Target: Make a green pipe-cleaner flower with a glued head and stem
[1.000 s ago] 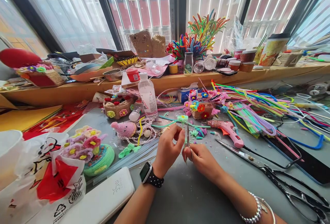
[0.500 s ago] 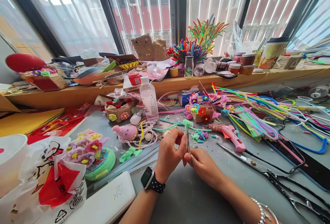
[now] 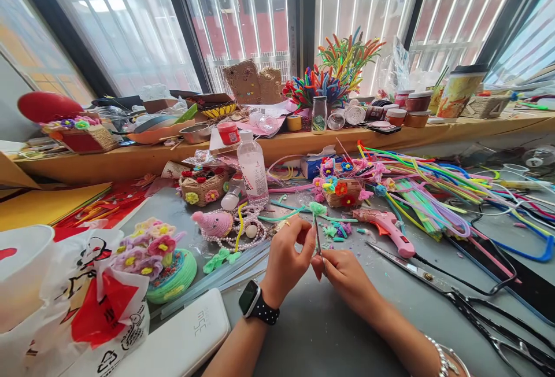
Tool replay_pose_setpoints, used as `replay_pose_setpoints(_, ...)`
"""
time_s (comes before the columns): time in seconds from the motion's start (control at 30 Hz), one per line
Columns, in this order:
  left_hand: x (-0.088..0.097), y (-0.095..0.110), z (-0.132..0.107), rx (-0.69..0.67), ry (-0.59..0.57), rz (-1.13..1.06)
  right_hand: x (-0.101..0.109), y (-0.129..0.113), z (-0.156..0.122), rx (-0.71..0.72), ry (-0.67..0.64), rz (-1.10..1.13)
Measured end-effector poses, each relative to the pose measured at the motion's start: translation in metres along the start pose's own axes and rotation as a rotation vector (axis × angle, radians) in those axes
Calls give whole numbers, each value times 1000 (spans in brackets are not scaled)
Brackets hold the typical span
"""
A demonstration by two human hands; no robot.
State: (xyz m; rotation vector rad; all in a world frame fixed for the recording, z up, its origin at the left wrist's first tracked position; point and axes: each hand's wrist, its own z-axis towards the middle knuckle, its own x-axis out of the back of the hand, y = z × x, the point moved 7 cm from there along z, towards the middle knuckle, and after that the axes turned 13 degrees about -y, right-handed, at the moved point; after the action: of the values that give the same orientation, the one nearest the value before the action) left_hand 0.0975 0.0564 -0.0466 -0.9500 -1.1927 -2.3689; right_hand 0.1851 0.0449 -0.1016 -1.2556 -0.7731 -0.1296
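Observation:
My left hand [image 3: 289, 258], wearing a watch [image 3: 250, 300], is closed with thumb and forefinger pinched together. A small mint-green chenille piece [image 3: 318, 208] sits just above those fingertips and appears held there. My right hand [image 3: 347, 273] is closed around a slim metal tool [image 3: 318, 239], small scissors or tweezers, which points up at the green piece. The fingers partly hide its lower end. Behind the hands lie green chenille stems [image 3: 286, 215] and small green and purple scraps [image 3: 337, 229].
A pink glue gun [image 3: 385, 231] and large scissors [image 3: 427, 277] lie at the right. Chenille stems [image 3: 433, 183] are heaped beyond. A clear bottle [image 3: 252, 169], a pink crocheted figure [image 3: 214, 224], a green flower cushion [image 3: 176, 278] and a white power bank [image 3: 186, 331] are at the left.
The metal tool has turned slightly, so its two blades or prongs now look like one thin line. The hands stay almost in place, and the view has shifted a little.

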Motion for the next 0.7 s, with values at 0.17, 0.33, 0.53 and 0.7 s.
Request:
replay_pose_setpoints(0.17,-1,-2,0,19,-29,-49,1,1,0,-16,9,-19)
replay_pose_setpoints(0.33,-3,-4,0,31,-33,-75,-2,3,2,-1,-18,7)
replay_pose_setpoints(0.53,-4,-8,-1,54,-15,-46,-4,1,1,26,-35,41)
replay_pose_setpoints(0.7,-5,-11,-1,83,-23,-50,-5,1,1,17,-43,53)
